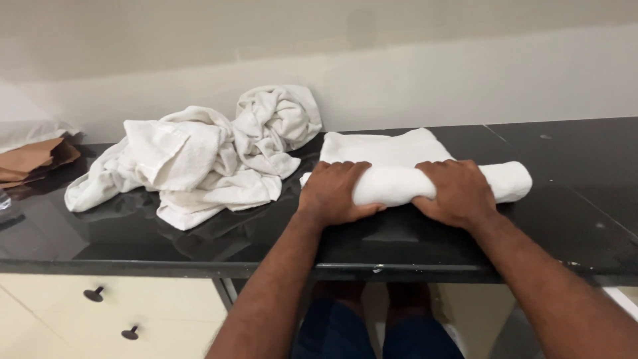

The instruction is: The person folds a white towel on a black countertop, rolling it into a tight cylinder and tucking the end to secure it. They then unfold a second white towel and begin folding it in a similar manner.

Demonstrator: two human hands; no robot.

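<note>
Hands, the left hand (335, 191) and right hand (455, 191), curl palm-down over a white towel (399, 169) half rolled near the black counter (199, 233) edge, its flat part apparently unrolled, while a crumpled towel heap (199, 159) lies untouched beside.

Brown paper (30, 159) cut by left edge; fingers (345, 169) partly hidden behind towel roll (399, 186).

I see bare black worktop (571, 173) open to my right, past the rolled white towel (512, 181). To my left, a heap of crumpled white towels (199, 163) blocks the way toward the brown paper bags (30, 159) at the far edge. The wall (465, 80) closes off the back just behind the towel.
</note>
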